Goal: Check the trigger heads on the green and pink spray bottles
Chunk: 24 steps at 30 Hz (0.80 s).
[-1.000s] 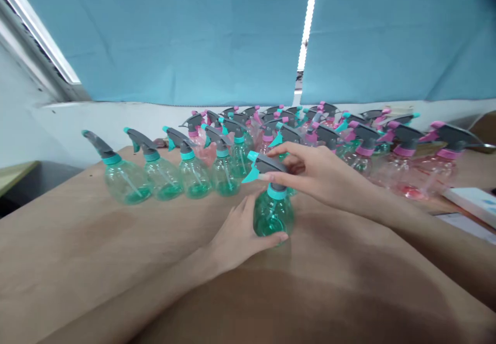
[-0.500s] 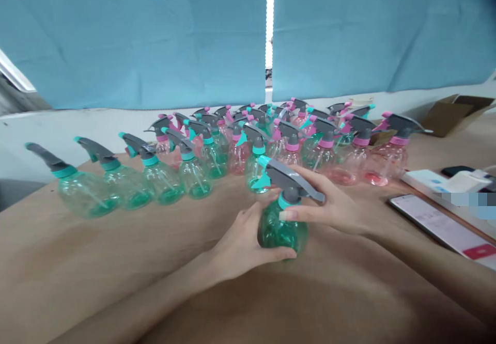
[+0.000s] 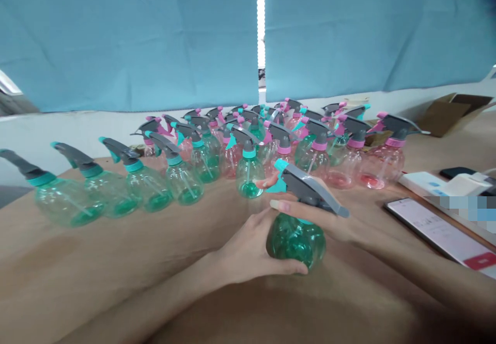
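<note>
A green spray bottle with a grey trigger head is held tilted just above or on the table in front of me; whether its base touches the table I cannot tell. My left hand wraps round the clear green body from the left, thumb low on the near side. Around the neck and the grey head is my right hand, its thumb lying across the front at the collar; some of its fingers are hidden behind the head. Just beyond stands another green spray bottle with a turquoise collar.
Several green spray bottles line the left side of the brown table. Several pink-collared bottles stand at the back and right. A phone, a white box and an open cardboard box lie to the right.
The held bottle has shifted slightly right and its head leans further right. My right thumb has moved up and left across the collar. The camera view has turned a little.
</note>
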Each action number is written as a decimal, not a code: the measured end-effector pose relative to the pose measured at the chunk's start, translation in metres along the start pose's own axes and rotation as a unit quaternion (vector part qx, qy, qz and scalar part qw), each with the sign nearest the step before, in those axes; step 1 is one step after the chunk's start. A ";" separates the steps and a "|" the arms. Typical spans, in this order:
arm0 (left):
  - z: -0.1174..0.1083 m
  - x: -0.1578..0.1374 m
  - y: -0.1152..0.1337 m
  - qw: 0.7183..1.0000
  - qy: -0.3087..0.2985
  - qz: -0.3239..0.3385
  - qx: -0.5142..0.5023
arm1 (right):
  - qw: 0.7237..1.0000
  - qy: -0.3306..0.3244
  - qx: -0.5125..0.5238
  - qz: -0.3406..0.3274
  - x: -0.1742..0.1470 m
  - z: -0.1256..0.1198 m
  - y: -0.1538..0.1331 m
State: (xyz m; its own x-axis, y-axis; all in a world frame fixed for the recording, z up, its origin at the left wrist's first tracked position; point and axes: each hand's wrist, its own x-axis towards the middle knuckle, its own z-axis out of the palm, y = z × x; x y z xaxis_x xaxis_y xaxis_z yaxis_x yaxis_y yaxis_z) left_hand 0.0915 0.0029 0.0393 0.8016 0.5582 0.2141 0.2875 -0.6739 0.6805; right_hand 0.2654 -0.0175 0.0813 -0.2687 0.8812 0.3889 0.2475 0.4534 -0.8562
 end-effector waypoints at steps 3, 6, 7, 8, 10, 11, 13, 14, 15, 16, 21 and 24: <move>0.002 -0.006 -0.007 0.998 0.007 -0.036 0.051 | 1.000 -0.010 0.017 0.011 0.004 0.002 0.006; 0.004 -0.017 -0.020 0.990 0.009 -0.066 0.126 | 0.999 -0.002 0.046 0.013 0.010 0.002 0.017; 0.004 -0.020 -0.025 0.986 0.005 -0.068 0.154 | 0.999 0.006 0.047 0.014 0.012 0.001 0.021; 0.004 -0.024 -0.030 0.981 0.002 -0.070 0.183 | 0.999 0.014 0.043 0.016 0.013 -0.001 0.025; 0.004 -0.029 -0.038 0.970 -0.002 -0.078 0.228 | 0.999 0.033 0.031 0.015 0.015 -0.005 0.031; 0.003 -0.031 -0.041 0.966 -0.002 -0.082 0.244 | 0.999 0.039 0.027 0.015 0.015 -0.008 0.032; 0.003 -0.032 -0.044 0.961 -0.003 -0.085 0.264 | 0.998 0.050 0.016 0.024 0.014 -0.012 0.032; 0.003 -0.032 -0.044 0.959 -0.005 -0.084 0.270 | 0.998 0.055 0.008 0.030 0.014 -0.014 0.030; 0.004 -0.032 -0.045 0.958 -0.006 -0.082 0.274 | 0.997 0.062 -0.002 0.035 0.013 -0.015 0.028; 0.004 -0.031 -0.045 0.957 -0.006 -0.080 0.278 | 0.997 0.071 -0.012 0.039 0.013 -0.015 0.025; 0.007 -0.032 -0.046 0.954 0.008 -0.066 0.292 | 0.995 0.094 -0.025 0.024 0.011 -0.014 0.016; 0.007 -0.032 -0.047 0.953 0.011 -0.066 0.294 | 0.996 0.086 -0.020 0.016 0.011 -0.015 0.017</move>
State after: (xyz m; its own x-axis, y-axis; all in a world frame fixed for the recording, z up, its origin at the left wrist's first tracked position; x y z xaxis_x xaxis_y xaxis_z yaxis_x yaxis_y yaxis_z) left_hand 0.0564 0.0128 -0.0045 0.7292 0.6623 0.1723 0.6343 -0.7486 0.1930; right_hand 0.2806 0.0018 0.0760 -0.0977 0.9039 0.4164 0.2908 0.4261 -0.8567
